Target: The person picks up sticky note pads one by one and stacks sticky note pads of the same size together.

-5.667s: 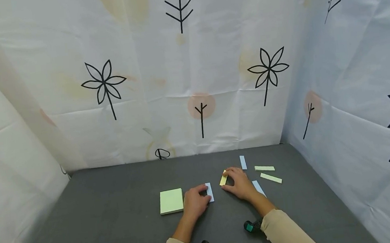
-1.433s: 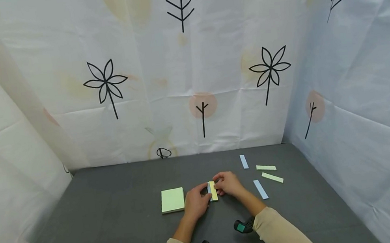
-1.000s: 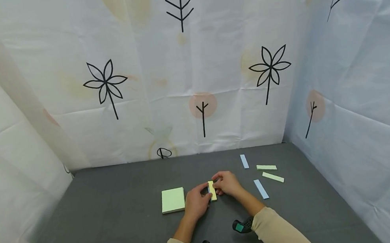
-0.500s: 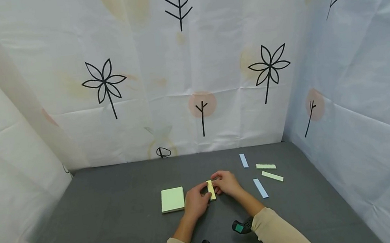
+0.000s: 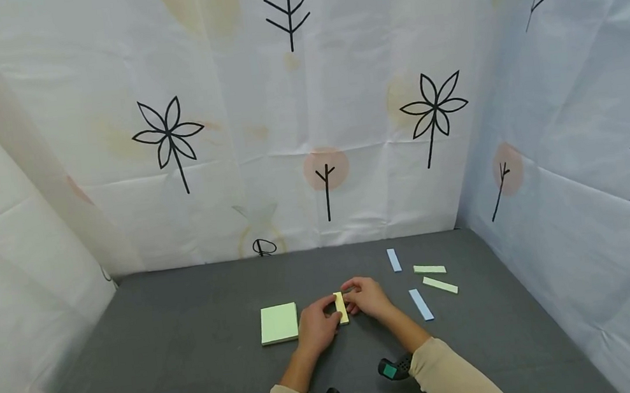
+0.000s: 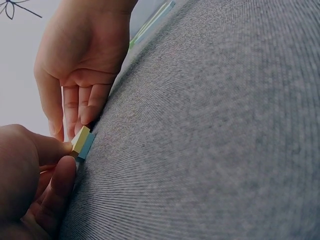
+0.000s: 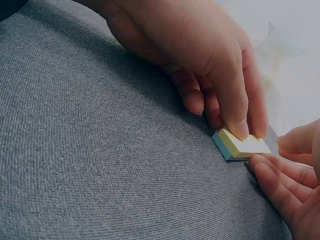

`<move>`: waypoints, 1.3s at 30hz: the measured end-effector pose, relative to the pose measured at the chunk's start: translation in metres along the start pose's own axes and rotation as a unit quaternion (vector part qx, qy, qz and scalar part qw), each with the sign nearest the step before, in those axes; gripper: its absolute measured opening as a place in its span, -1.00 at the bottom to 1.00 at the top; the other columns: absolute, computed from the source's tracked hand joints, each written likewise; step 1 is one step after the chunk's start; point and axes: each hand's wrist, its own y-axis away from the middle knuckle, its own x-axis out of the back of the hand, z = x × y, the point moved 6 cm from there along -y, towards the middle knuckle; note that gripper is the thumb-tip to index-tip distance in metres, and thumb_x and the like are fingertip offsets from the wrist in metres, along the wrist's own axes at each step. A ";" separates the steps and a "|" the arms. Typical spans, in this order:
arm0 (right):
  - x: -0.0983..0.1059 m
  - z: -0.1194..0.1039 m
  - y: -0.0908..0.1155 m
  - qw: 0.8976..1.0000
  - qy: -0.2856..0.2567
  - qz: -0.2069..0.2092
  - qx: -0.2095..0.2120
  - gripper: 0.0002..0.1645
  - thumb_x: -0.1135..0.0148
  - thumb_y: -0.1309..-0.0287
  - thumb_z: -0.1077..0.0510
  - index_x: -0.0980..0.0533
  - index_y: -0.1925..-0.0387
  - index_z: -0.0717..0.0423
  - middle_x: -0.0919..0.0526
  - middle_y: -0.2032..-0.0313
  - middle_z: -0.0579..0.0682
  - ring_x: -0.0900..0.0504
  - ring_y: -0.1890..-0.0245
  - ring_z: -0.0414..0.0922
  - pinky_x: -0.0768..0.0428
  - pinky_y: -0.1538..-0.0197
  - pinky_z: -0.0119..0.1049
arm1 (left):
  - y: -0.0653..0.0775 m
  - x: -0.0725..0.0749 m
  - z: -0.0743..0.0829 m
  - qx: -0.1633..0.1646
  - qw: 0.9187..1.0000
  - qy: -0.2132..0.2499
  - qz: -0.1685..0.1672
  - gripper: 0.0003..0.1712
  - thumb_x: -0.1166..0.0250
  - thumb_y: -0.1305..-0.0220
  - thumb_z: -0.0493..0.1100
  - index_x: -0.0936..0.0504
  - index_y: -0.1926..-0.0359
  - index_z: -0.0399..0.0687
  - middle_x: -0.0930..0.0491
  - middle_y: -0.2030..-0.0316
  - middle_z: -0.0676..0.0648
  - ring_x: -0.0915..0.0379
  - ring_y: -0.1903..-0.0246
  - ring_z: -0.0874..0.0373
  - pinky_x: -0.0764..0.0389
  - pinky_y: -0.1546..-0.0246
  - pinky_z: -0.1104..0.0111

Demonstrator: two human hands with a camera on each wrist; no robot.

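In the head view a narrow yellow sticky note pad [image 5: 342, 309] lies over the dark table near the middle. Under it is a blue sticky note pad [image 7: 223, 146], its edge showing in both wrist views. My left hand [image 5: 315, 328] holds this small stack from the left, index finger towards the far end and thumb towards the near end. From the right, my right hand [image 5: 368, 297] touches the yellow pad with its fingertips, its fingers reaching down. Fingers partly hide the stack. Left of my left hand sits a square pale green sticky note pad [image 5: 279, 323].
To the right lie two narrow blue pads, one farther back [image 5: 393, 260] and one nearer [image 5: 421, 304]. Beside them are two pale green strips, an upper one [image 5: 430, 269] and a lower one [image 5: 440, 285]. Patterned white cloth [image 5: 254, 164] stands behind the grey table [image 5: 191, 337].
My right hand has brought the yellow pad leftward onto the blue pad by my left hand. The yellow pad then shifted slightly left over the blue one; the last half second shows almost no movement.
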 end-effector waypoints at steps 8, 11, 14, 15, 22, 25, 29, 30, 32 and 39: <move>0.002 0.007 0.003 0.998 -0.059 -0.006 0.001 -0.70 -0.20 -0.19 0.38 -0.52 0.05 0.48 -0.67 0.43 0.23 -0.67 0.54 0.05 -0.63 0.47 -0.17 | -0.001 0.000 -0.001 -0.015 1.000 -0.013 0.017 -0.58 -0.39 -0.11 -0.23 -0.67 -0.05 -0.12 -0.51 0.61 0.12 -0.36 0.71 0.34 -0.40 0.59 0.39; 0.009 0.005 0.010 0.997 -0.080 -0.006 0.020 -0.69 -0.19 -0.17 0.36 -0.51 0.07 0.50 -0.67 0.45 0.21 -0.67 0.54 0.02 -0.63 0.48 -0.18 | -0.001 0.001 0.000 -0.025 0.999 -0.011 0.025 -0.57 -0.41 -0.07 -0.24 -0.68 -0.03 -0.13 -0.53 0.62 0.12 -0.38 0.72 0.36 -0.41 0.57 0.38; 0.018 -0.001 0.019 0.995 -0.074 -0.008 0.066 -0.72 -0.19 -0.16 0.36 -0.52 0.11 0.49 -0.67 0.50 0.11 -0.66 0.56 -0.08 -0.62 0.50 -0.23 | -0.001 0.001 0.000 -0.021 0.999 -0.014 0.027 -0.57 -0.41 -0.07 -0.24 -0.68 -0.03 -0.12 -0.53 0.65 0.12 -0.38 0.74 0.36 -0.42 0.56 0.38; 0.021 -0.003 0.021 0.995 -0.069 -0.006 0.078 -0.72 -0.20 -0.16 0.36 -0.52 0.12 0.49 -0.67 0.51 0.08 -0.66 0.55 -0.09 -0.62 0.50 -0.23 | 0.000 0.001 0.000 -0.019 0.999 -0.018 0.028 -0.58 -0.41 -0.07 -0.24 -0.69 -0.02 -0.10 -0.52 0.64 0.12 -0.38 0.73 0.36 -0.42 0.55 0.37; 0.047 -0.004 0.036 0.994 0.055 0.063 0.075 -0.75 -0.29 -0.13 0.37 -0.59 0.12 0.36 -0.68 0.41 0.03 -0.63 0.43 -0.09 -0.58 0.37 -0.24 | 0.000 0.000 -0.001 -0.007 0.999 -0.024 0.023 -0.59 -0.39 -0.11 -0.22 -0.69 -0.04 -0.07 -0.49 0.63 0.14 -0.35 0.70 0.35 -0.43 0.51 0.34; 0.058 -0.002 0.044 0.987 0.104 0.097 0.075 -0.76 -0.35 -0.10 0.35 -0.63 0.14 0.28 -0.70 0.36 -0.02 -0.63 0.37 -0.12 -0.55 0.29 -0.25 | 0.001 0.000 -0.001 -0.006 0.999 -0.024 0.024 -0.59 -0.39 -0.10 -0.22 -0.69 -0.04 -0.07 -0.49 0.63 0.14 -0.35 0.69 0.35 -0.44 0.48 0.33; 0.071 0.000 0.055 0.977 0.126 0.135 0.108 -0.74 -0.39 -0.02 0.38 -0.65 0.18 0.26 -0.71 0.32 0.03 -0.66 0.30 -0.08 -0.58 0.22 -0.23 | 0.002 0.000 -0.002 -0.005 1.000 -0.022 0.021 -0.59 -0.39 -0.10 -0.22 -0.69 -0.03 -0.06 -0.49 0.63 0.15 -0.35 0.70 0.36 -0.44 0.49 0.34; 0.074 0.000 0.058 0.974 0.131 0.144 0.119 -0.73 -0.40 0.00 0.40 -0.64 0.19 0.26 -0.71 0.31 0.05 -0.66 0.29 -0.06 -0.58 0.21 -0.23 | 0.002 -0.001 -0.002 -0.005 1.000 -0.020 0.019 -0.59 -0.38 -0.11 -0.22 -0.69 -0.04 -0.06 -0.49 0.64 0.15 -0.35 0.71 0.36 -0.43 0.50 0.35; 0.080 0.001 0.062 0.968 0.140 0.156 0.139 -0.72 -0.40 0.03 0.42 -0.64 0.19 0.27 -0.71 0.27 0.09 -0.66 0.26 -0.01 -0.59 0.19 -0.19 | 0.002 -0.001 -0.002 -0.003 1.000 -0.018 0.014 -0.59 -0.38 -0.12 -0.21 -0.68 -0.05 -0.06 -0.49 0.64 0.15 -0.36 0.72 0.36 -0.43 0.51 0.36; 0.098 0.008 0.074 0.941 0.211 0.193 0.181 -0.65 -0.45 0.15 0.36 -0.64 0.20 0.28 -0.68 0.26 0.09 -0.60 0.22 0.13 -0.52 0.18 0.05 | 0.001 0.000 -0.002 -0.001 1.000 -0.015 0.013 -0.59 -0.38 -0.13 -0.21 -0.68 -0.05 -0.07 -0.48 0.65 0.16 -0.36 0.73 0.35 -0.43 0.54 0.36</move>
